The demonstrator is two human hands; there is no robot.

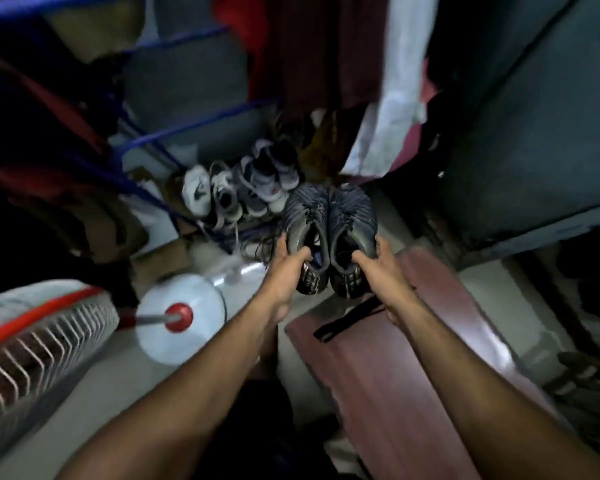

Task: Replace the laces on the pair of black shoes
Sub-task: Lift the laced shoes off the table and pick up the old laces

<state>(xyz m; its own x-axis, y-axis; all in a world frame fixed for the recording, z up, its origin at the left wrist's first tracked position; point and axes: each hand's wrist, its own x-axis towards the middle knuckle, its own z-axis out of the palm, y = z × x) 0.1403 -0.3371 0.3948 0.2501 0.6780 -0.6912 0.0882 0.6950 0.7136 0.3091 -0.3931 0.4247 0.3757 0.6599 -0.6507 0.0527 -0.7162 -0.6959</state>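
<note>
Holding a pair of black shoes out in front of us, we carry them side by side and touching, toes pointing away, heels nearest. Our left hand (pixel 289 261) grasps the left shoe (pixel 305 233) at the collar, thumb curled inside the opening and fingers on the outer side. Our right hand (pixel 381 263) grasps the right shoe (pixel 352 233) the same way. Both shoes are in the air, over the floor just beyond the far end of a reddish-brown bench (pixel 413 341). Dark laces run up their fronts, though blur hides the detail.

We judge the shoes light, with soft ribbed uppers that give under pressure and firmer heels and soles. The collar or heel is the sure place to hold; the laced front would crumple.

On the bench, just near our right wrist, lies a flat black strip (pixel 349 317), possibly a bundle of new laces; we cannot tell.

Farther left, pale sneakers (pixel 236 192) sit in a row on the floor. A white fan base (pixel 181 320) stands near left, and clothes (pixel 326 50) hang at the far side.
</note>
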